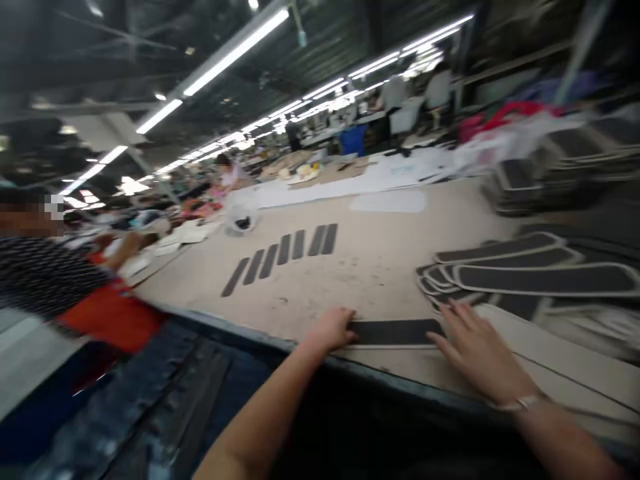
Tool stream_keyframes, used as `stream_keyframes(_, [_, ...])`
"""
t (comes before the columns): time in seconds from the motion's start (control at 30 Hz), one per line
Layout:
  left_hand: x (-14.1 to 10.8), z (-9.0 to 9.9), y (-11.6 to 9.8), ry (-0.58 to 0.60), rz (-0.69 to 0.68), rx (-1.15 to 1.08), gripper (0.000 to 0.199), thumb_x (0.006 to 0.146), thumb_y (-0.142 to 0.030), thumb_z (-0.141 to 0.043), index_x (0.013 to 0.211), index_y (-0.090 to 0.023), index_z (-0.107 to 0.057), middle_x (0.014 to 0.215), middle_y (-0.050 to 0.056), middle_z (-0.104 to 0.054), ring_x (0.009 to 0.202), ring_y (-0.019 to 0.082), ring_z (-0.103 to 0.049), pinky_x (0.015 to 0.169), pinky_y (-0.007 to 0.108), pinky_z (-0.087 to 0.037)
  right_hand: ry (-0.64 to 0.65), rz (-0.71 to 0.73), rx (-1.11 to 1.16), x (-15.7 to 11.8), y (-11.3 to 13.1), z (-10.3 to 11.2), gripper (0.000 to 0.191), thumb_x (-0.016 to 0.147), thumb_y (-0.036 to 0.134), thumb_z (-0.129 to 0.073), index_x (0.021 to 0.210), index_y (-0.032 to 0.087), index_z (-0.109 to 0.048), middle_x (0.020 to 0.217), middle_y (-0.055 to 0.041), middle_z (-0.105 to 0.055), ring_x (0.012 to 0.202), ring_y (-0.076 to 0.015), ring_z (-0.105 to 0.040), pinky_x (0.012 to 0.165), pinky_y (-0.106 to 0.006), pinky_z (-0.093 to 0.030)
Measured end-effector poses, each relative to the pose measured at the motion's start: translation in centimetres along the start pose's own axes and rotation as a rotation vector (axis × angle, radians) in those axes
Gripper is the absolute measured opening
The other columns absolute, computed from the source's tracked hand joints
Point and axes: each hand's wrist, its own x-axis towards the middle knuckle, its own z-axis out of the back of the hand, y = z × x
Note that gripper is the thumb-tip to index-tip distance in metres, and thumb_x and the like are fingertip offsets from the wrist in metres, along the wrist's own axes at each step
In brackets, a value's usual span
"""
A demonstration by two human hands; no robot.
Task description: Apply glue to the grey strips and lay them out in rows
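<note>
A long dark grey fabric panel [393, 332] with a pale edge lies on the table near its front edge, between my hands. My left hand [333, 331] is closed at the panel's left end, with thumb and fingers on its two sides. At the right end, my right hand [477, 350] rests with fingers stretched and spread, the thumb touching the panel. Similar dark panels with pale borders [545, 280] lie in a loose pile just beyond my right hand. Several small dark strips [283, 251] sit in a slanted row farther back on the table.
Stacks of dark pale-edged pieces [517, 177] stand at the back right. A clear plastic container [241, 219] is at the far left of the table [390, 247]. White sheets [350, 180] cover its far side. A person in a patterned top [45, 267] works at the left.
</note>
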Motion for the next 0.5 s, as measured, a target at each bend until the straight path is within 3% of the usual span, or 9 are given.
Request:
stream_keyframes(0.1, [2.3, -0.5, 0.3, 0.028, -0.034, -0.015, 0.047, 0.063, -0.028, -0.066, 0.107, -0.015, -0.057, 0.110, 0.012, -0.057, 0.104, 0.026, -0.053, 0.089, 0.034, -0.041, 0.041, -0.134, -0.059, -0.6, -2.6, 2.5, 0.058, 0.088, 0.045, -0.044, 0.132, 0.008, -0.043, 0.138, -0.0173, -0.039, 0.130, -0.0312, -0.028, 0.104, -0.045, -0.030])
stream_keyframes(0.27, [4.1, -0.6, 0.7, 0.107, 0.019, -0.039, 0.039, 0.054, -0.031, -0.070, 0.089, -0.016, -0.059, 0.085, 0.006, -0.061, 0.083, 0.023, -0.057, 0.069, 0.030, -0.042, 0.010, -0.316, -0.031, -0.1, -4.2, 4.0, 0.059, 0.087, 0.040, -0.048, 0.134, 0.007, -0.039, 0.136, -0.0165, -0.040, 0.128, -0.0299, -0.030, 0.104, -0.042, -0.030])
stream_keyframes(0.4, [4.0, 0.0, 0.7, 0.156, 0.026, -0.161, 0.024, 0.068, -0.040, -0.059, 0.075, -0.017, -0.056, 0.068, -0.001, -0.057, 0.067, 0.015, -0.055, 0.059, 0.024, -0.038, 0.054, -0.350, 0.004, -0.5, -4.8, 5.2, 0.050, 0.086, 0.036, -0.049, 0.129, 0.010, -0.046, 0.131, -0.0157, -0.046, 0.124, -0.0289, -0.036, 0.102, -0.040, -0.031])
stream_keyframes(0.5, [3.3, 1.4, 0.2, 0.162, 0.040, -0.493, 0.029, 0.073, -0.045, -0.056, 0.077, -0.017, -0.057, 0.067, -0.002, -0.057, 0.063, 0.013, -0.052, 0.057, 0.022, -0.037, 0.170, -0.406, 0.021, -0.9, -5.1, 6.0, 0.043, 0.085, 0.032, -0.052, 0.123, 0.013, -0.051, 0.118, -0.0140, -0.054, 0.109, -0.0262, -0.049, 0.094, -0.035, -0.037])
